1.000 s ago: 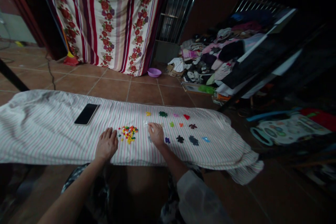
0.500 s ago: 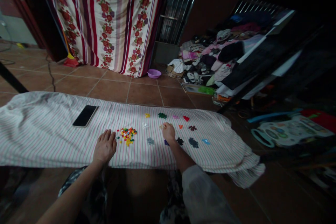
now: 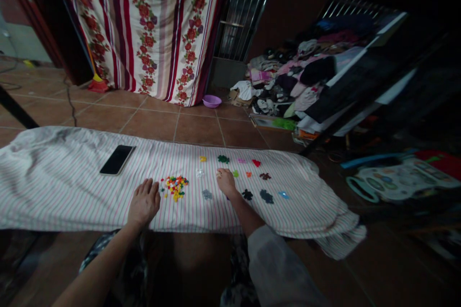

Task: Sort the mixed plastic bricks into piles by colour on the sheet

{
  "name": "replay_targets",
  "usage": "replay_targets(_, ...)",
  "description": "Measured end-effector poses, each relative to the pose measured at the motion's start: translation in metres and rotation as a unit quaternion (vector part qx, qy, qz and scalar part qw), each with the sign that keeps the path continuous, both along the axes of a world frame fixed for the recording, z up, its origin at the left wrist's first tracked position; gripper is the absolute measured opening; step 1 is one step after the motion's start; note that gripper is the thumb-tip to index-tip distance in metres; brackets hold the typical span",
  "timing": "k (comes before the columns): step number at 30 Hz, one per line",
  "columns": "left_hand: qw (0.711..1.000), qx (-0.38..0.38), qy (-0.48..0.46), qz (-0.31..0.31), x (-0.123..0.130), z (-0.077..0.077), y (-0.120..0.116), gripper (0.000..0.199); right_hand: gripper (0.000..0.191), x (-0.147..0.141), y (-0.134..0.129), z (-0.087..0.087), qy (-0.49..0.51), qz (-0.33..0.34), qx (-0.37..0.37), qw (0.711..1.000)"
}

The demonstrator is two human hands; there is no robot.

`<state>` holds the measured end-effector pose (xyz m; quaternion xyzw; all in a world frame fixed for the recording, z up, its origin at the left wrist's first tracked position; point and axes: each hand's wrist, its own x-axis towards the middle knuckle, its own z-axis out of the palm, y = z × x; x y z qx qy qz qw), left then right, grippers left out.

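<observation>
On a striped cloth, my left hand (image 3: 144,200) lies flat with its fingers stretched, holding nothing. Just right of its fingertips is a loose pile of small mixed-colour pieces (image 3: 175,187). My right hand (image 3: 226,182) is closed, fingertips down at a few small beige pieces (image 3: 218,174); whatever it pinches is too small to make out. Around it sit little single-colour groups: clear pieces (image 3: 200,172), grey pieces (image 3: 206,194), dark green pieces (image 3: 223,159), light green pieces (image 3: 235,173) and black pieces (image 3: 247,194). Purple pieces are mostly hidden under my right wrist.
A phone (image 3: 117,159) rests on the cloth at left. More groups lie to the right: red pieces (image 3: 256,163), brown pieces (image 3: 265,176), dark grey pieces (image 3: 266,196), blue pieces (image 3: 284,194). Beyond, a purple basin (image 3: 212,101) and a heap of clothes (image 3: 288,76) occupy the floor.
My right hand has shifted slightly left, and the light green pieces beside it now show. My left hand stays in place.
</observation>
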<state>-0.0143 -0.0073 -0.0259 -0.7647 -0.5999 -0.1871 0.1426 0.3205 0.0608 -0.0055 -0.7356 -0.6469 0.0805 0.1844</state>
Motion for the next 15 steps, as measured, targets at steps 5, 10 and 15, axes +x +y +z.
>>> replay_targets(5,1.000,0.008,-0.002,-0.002,0.0001,-0.0005,0.0010,0.038,0.036,-0.0031,0.0012,-0.0046,0.007,0.007,0.016,1.000)
replay_targets(10,1.000,0.016,0.003,-0.002,0.0004,-0.0007,0.0009,0.038,0.035,-0.0039,0.0011,-0.0070,0.013,-0.001,0.048,0.999)
replay_targets(15,1.000,0.014,0.000,-0.006,-0.0007,-0.0017,0.0009,0.039,0.032,-0.0038,0.0014,-0.0094,0.021,-0.007,0.065,0.998)
